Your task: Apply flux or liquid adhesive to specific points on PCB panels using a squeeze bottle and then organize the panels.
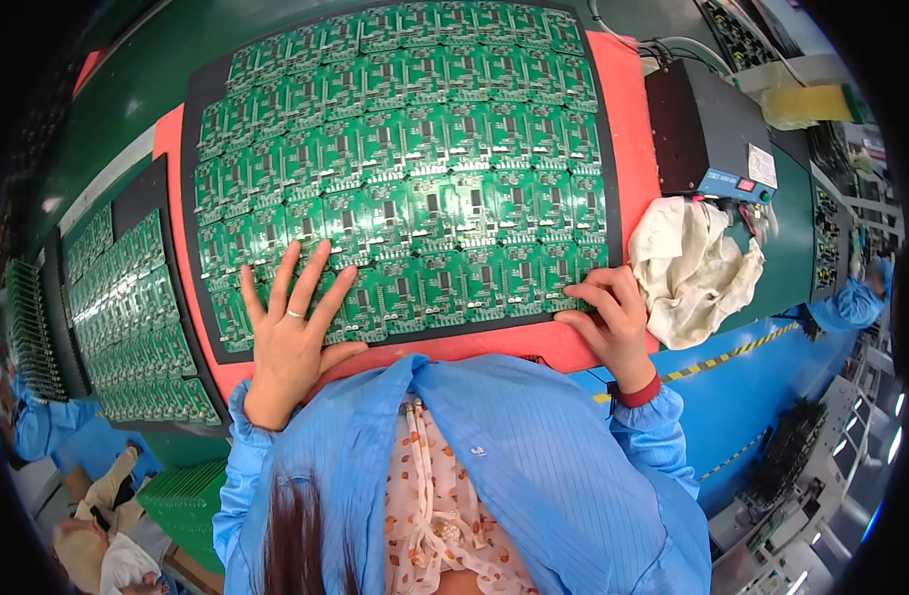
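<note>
Rows of green circuit boards (400, 213) lie side by side on a black tray (449, 332) in front of me. My left hand (294, 322) rests palm down with fingers spread over the nearest row, at its left part; a ring is on one finger. It grips nothing. At the tray's near right corner, my right hand (613, 322) has its fingers bent, with thumb and index finger close together. They touch at the edge of the corner circuit board (580, 266). Whether anything is pinched between them is hidden.
A red mat (633, 129) lies under the tray. To the right are a crumpled white cloth (687, 263) and a black box-shaped device (707, 129) with a blue front panel and cables. Another board-filled tray (137, 327) stands at left. Other people sit at the lower left and far right.
</note>
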Demonstrator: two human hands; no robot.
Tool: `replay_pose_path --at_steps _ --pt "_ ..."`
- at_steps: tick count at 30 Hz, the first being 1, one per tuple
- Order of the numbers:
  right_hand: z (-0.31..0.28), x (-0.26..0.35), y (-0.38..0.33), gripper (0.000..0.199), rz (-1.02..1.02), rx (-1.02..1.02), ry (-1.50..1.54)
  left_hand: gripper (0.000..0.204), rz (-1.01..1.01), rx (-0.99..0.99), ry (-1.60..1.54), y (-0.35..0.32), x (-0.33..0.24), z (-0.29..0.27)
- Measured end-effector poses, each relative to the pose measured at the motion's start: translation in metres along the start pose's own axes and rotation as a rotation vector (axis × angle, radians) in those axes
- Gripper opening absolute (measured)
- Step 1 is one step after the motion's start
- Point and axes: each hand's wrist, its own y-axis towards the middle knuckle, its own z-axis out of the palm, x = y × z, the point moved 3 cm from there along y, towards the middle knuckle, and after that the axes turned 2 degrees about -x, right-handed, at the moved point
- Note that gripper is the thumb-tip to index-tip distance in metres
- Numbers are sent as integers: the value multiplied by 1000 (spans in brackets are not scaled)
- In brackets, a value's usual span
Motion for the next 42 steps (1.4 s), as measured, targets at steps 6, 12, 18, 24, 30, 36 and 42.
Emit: replay_pose_path --at_steps 6,12,18,24,30,36,42 --pt "-1 -3 -6 31 1 14 10 73 -5 -31 38 1 -4 -2" --pt "-5 9 -6 29 -85 -83 -164 56 33 -257 -9 -23 -13 3" --pt "7 16 6 28 -97 39 -260 44 59 -360 16 -41 -13 16" --pt "13 27 11 33 -98 39 -231 36 7 -420 -27 -53 -13 15" --pt "35 46 26 39 -191 115 -201 33 -33 -416 -53 -55 -13 11" --pt "46 62 35 40 -229 106 -155 32 -77 -449 -89 -61 -11 8" --pt "75 88 54 39 -415 189 -81 31 -89 -507 -147 -64 -8 9"
